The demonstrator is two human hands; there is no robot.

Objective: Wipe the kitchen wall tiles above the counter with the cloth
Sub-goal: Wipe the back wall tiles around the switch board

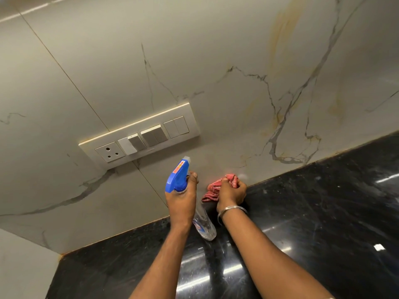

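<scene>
The left hand [181, 201] grips a spray bottle [190, 197] by its neck, the blue head [177, 177] aimed at the wall tiles [216, 72] just below the switch plate [140, 135]. The right hand [232, 193], a bangle [232, 210] on its wrist, clutches a bunched pink cloth [216, 186] and holds it against the tiles, just above where they meet the black counter [323, 212]. Yellowish streaks [282, 31] mark the tiles higher up on the right.

Glossy black stone counter [323, 212], marbled tiles [194, 61]
</scene>
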